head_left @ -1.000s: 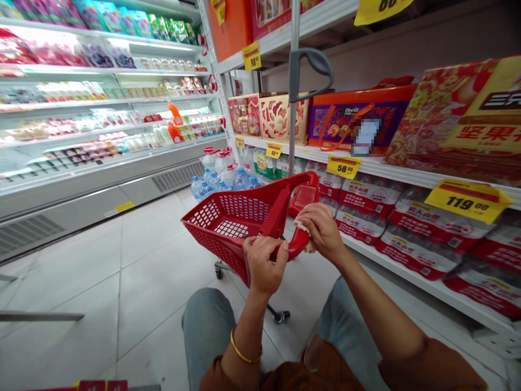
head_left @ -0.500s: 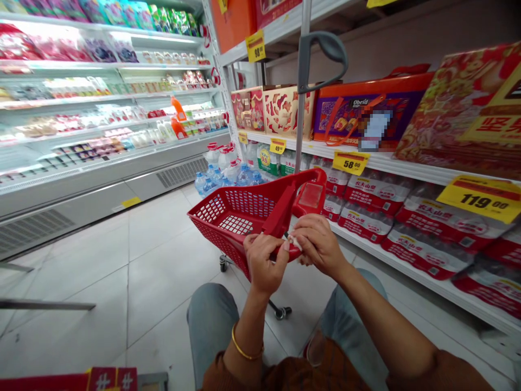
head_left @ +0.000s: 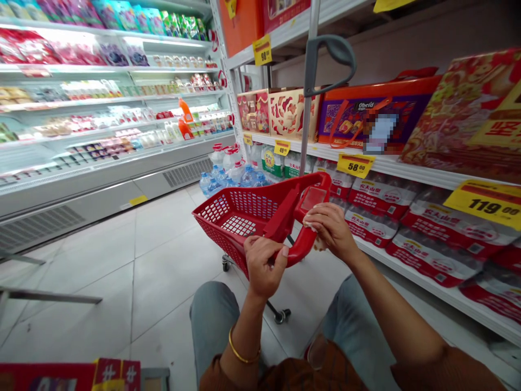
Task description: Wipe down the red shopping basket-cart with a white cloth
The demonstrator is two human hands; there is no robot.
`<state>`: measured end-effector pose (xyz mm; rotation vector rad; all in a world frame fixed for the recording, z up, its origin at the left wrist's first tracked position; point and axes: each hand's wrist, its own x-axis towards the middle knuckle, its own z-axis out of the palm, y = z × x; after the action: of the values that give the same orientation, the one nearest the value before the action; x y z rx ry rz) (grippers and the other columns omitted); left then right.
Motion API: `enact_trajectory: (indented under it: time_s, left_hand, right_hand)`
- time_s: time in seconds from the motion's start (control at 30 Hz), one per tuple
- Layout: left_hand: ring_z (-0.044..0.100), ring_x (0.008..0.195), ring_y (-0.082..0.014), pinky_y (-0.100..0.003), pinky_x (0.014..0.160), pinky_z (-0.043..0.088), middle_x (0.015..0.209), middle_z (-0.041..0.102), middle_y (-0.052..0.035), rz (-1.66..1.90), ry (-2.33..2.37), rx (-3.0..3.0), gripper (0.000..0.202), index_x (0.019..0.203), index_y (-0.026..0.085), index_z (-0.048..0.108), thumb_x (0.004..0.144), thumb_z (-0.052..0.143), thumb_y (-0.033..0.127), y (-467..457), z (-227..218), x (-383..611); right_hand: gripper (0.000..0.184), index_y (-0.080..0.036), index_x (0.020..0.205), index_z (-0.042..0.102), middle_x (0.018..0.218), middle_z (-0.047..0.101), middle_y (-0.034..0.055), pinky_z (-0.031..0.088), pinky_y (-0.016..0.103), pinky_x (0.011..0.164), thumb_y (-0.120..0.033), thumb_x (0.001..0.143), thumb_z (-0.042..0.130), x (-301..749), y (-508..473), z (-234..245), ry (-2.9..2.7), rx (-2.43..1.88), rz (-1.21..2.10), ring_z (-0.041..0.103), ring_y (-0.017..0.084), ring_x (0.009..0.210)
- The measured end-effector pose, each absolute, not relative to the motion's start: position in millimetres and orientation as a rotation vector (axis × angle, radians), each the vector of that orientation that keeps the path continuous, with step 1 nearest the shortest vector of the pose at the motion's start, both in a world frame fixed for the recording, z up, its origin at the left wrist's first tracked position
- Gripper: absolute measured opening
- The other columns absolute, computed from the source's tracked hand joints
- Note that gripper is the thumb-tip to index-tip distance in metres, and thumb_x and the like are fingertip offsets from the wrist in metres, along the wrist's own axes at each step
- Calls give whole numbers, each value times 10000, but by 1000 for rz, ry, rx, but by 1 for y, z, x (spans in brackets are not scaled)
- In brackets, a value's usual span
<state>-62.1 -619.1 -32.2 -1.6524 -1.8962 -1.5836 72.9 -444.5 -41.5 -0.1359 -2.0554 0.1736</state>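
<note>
My left hand (head_left: 262, 266) is curled over the near left corner of the red moulded plastic handle (head_left: 302, 247), fingers bent and thumb lying along the top, pinching the bar. My right hand (head_left: 331, 225) lies on the handle's right side, its fingers pressed together around a crumpled, pale cloth (head_left: 320, 245); I cannot tell where my right thumb rests.

The handle belongs to a red perforated plastic basket cart (head_left: 228, 244), which stands just beyond my knees on the white tiled floor (head_left: 166, 233), to the left of the low shelf edge with shrink-wrapped water bottles (head_left: 366, 195). I see nothing in the part of the basket that shows. I judge the cart light for its size, stiff along the rim and handle, with a little give in the holed walls. Its small black caster wheels (head_left: 281, 316) probably let it roll at a slight push, so the left corner seems a good place to steady it, and the rounded bar should fill my grip well. The plastic looks smooth and may be slippery if damp. The cloth looks soft and limp, best bunched in the palm; nothing here seems fragile.
</note>
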Motion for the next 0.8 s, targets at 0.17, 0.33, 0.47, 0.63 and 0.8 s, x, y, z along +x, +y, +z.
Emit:
enact_trajectory:
  time_s: [0.17, 0.33, 0.47, 0.63, 0.8]
  left_hand:
    - [598, 653, -148, -408, 892, 330, 673, 687, 32, -1634, -1836, -1669, 279, 671, 222, 652, 892, 505, 309, -625, -32, -64]
    - [603, 654, -143, -411, 905, 320, 669, 684, 40, -1656, -1806, -1697, 267, 672, 222, 650, 891, 508, 276, -633, -32, -67]
    - [604, 643, -143, -417, 909, 324, 666, 684, 42, -1668, -1800, -1703, 258, 680, 224, 651, 889, 508, 274, -641, -31, -69]
    - [595, 629, -151, -430, 921, 333, 638, 674, 38, -1658, -1822, -1708, 275, 675, 232, 655, 889, 491, 288, -653, -32, -73]
    - [587, 612, -150, -433, 922, 342, 627, 660, 35, -1638, -1812, -1722, 274, 687, 237, 664, 886, 480, 276, -663, -32, -78]
  right_hand:
    - [232, -266, 1050, 667, 1010, 705, 47, 407, 423, 982, -359, 972, 469, 74, -440, -40, -2046, -129, 189, 604, 205, 1020]
    - [256, -258, 1028, 684, 1007, 700, 61, 425, 429, 961, -371, 970, 462, 75, -433, -44, -1987, -221, 226, 609, 220, 1019]
    - [243, -256, 1005, 692, 984, 699, 60, 442, 426, 936, -363, 965, 477, 76, -444, -39, -1967, -275, 238, 613, 220, 993]
    - [196, -252, 1031, 683, 1029, 709, 60, 459, 422, 946, -323, 952, 518, 69, -482, -25, -2066, -178, 264, 606, 215, 1033]
    - [207, -246, 1081, 675, 1141, 704, 54, 453, 435, 1020, -281, 957, 513, 67, -489, -17, -2194, -101, 283, 588, 217, 1173]
